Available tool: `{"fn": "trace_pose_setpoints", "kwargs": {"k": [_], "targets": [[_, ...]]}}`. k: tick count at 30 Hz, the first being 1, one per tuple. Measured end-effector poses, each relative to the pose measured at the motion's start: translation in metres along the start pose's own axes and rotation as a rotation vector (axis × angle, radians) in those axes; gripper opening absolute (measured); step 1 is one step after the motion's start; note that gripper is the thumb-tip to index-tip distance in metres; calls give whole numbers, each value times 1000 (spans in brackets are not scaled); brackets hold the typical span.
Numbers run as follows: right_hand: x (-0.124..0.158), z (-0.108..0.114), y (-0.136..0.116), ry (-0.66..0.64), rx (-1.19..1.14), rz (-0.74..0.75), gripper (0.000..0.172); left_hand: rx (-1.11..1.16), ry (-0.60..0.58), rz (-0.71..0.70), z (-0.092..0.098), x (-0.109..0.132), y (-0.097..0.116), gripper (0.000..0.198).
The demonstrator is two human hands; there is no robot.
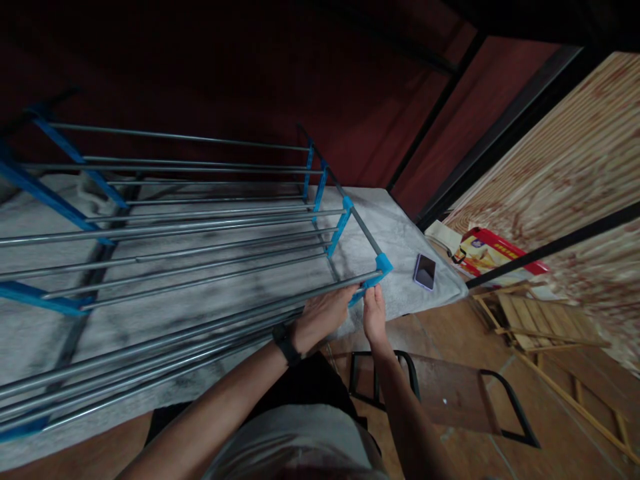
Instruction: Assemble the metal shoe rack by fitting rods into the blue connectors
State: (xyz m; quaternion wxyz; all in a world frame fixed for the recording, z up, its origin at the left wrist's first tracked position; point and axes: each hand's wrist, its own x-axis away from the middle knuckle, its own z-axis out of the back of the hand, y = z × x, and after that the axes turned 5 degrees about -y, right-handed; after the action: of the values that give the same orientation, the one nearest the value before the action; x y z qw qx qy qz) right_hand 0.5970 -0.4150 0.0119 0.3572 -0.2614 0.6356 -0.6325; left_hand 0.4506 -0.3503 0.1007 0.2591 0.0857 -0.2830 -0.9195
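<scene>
A metal rack point(200, 230) with grey rods and blue plastic side pieces lies on its side across a grey cloth point(400, 233). My left hand point(325, 313), with a dark band on its wrist, is closed round the near rods close to their right ends. My right hand point(374, 312) grips the blue plastic connector point(373, 280) at the rack's near right corner. The two hands are almost touching.
A purple phone point(425, 271) lies on the cloth's right edge. A red box point(493, 257) and a white pouch point(443, 235) lie further right, by folded wooden frames point(540, 320). A low wooden stool with black metal legs point(445, 393) stands by my right forearm.
</scene>
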Motion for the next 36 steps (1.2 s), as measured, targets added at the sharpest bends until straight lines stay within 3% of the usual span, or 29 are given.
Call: {"fn": "trace_pose_setpoints", "kwargs": {"k": [13,19,27,31,36], "targets": [[-2,3,10,-14,-33,-43,53,23,-16,2,18,1,11,52],[0,4,10,-14,-12,-55,60,10,-3,0,18,3,12,52],[2,7,16,-8,4,-61,57,26,-7,7,15,3,10,50],[0,6,18,-18,-54,-47,58,-13,12,-37,12,5,8,53],[1,4,14,-16,-42,-32,60,-121,19,6,5,8,8,51]]}}
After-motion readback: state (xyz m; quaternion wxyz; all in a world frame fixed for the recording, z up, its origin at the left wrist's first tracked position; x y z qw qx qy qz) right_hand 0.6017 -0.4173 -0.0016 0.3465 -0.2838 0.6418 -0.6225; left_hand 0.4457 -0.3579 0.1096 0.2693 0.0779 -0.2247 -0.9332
